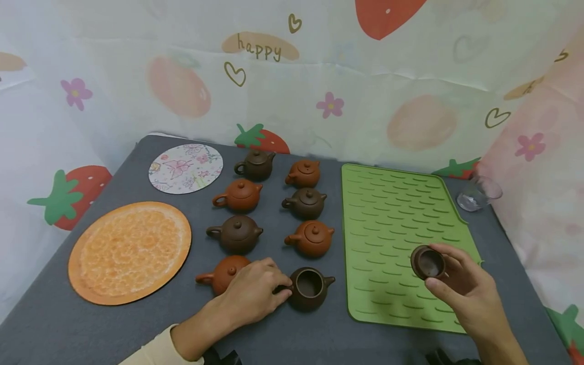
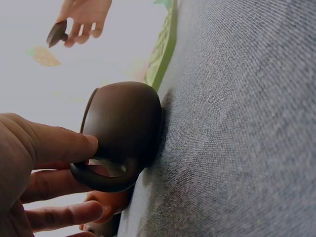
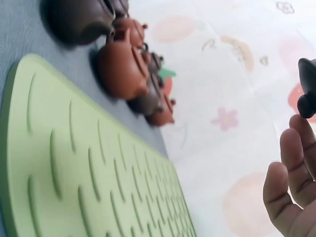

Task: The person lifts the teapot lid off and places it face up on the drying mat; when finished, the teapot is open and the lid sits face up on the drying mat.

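Note:
My left hand (image 1: 255, 289) pinches the handle of a dark brown teapot (image 1: 308, 289) that stands lidless on the grey cloth, its round opening facing up. In the left wrist view the thumb lies against the top of that handle (image 2: 111, 182) and the fingers are behind it. Over the green mat, my right hand (image 1: 470, 289) holds the dark lid (image 1: 428, 262) between thumb and fingers, hollow underside toward the head camera. The right wrist view catches the lid's knob (image 3: 307, 104) pointing down. An orange-brown teapot (image 1: 224, 274) sits partly hidden behind the left hand.
Several lidded teapots, dark brown (image 1: 239, 234) and orange-brown (image 1: 315, 238), stand in two columns. To their right lies the green ridged mat (image 1: 388, 223), with a clear glass (image 1: 476, 195) beyond its far right edge. An orange round mat (image 1: 130, 253) and a floral round mat (image 1: 186, 169) lie left.

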Tool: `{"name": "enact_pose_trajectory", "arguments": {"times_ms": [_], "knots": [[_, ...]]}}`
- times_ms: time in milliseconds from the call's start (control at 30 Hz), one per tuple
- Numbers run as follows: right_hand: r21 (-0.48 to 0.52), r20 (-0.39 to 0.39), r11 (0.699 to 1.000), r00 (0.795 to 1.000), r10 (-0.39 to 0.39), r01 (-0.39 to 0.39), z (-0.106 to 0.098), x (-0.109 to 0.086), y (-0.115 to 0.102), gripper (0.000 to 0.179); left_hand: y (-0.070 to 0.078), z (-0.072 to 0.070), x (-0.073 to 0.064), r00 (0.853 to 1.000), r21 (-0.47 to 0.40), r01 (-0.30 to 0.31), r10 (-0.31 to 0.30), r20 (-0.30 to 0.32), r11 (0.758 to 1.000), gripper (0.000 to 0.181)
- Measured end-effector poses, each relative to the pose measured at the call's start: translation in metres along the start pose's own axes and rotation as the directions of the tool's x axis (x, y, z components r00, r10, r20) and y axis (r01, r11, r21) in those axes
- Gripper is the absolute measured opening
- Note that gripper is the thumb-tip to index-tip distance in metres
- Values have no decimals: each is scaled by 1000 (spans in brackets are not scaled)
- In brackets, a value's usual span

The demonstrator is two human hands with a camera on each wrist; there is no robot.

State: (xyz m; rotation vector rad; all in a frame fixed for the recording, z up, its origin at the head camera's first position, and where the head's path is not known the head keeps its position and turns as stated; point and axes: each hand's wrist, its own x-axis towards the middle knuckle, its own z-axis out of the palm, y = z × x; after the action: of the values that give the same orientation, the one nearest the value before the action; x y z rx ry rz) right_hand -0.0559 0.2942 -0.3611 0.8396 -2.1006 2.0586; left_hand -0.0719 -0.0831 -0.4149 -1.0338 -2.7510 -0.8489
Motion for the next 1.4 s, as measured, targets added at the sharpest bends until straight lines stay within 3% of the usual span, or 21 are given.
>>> {"name": "enact_pose_trajectory", "arguments": {"times_ms": [100, 200, 400, 767, 967, 1200, 1400], "knots": [[-63, -77, 995, 994, 73, -78, -3, -8, -2, 58, 0, 0, 0, 1000, 3, -4, 4, -2, 1000, 9], [-123, -144, 975, 976, 165, -183, -6, -17, -4, 58, 0, 1, 0, 1000, 5, -8, 8, -6, 1000, 9], [-223, -192, 923, 942, 274, -313, -14, -30, 1, 57, 0, 2, 0, 1000, 6, 0, 0, -13, 1000, 9], [-355, -236, 850, 917, 320, -388, -29, -50, 23, 59, 0, 2, 0, 1000, 6, 7, -6, -13, 1000, 8], [-394, -254, 830, 915, 313, -394, -35, -59, 35, 59, 1, 1, -1, 1000, 5, 9, -9, -10, 1000, 8], [-520, -297, 740, 903, 312, -427, -40, -64, 41, 58, 1, 1, -1, 1000, 7, 7, -7, -11, 1000, 9], [-571, -327, 684, 890, 319, -455, -44, -67, 45, 56, 1, 1, -1, 1000, 6, 1, -1, -8, 1000, 8]]}}
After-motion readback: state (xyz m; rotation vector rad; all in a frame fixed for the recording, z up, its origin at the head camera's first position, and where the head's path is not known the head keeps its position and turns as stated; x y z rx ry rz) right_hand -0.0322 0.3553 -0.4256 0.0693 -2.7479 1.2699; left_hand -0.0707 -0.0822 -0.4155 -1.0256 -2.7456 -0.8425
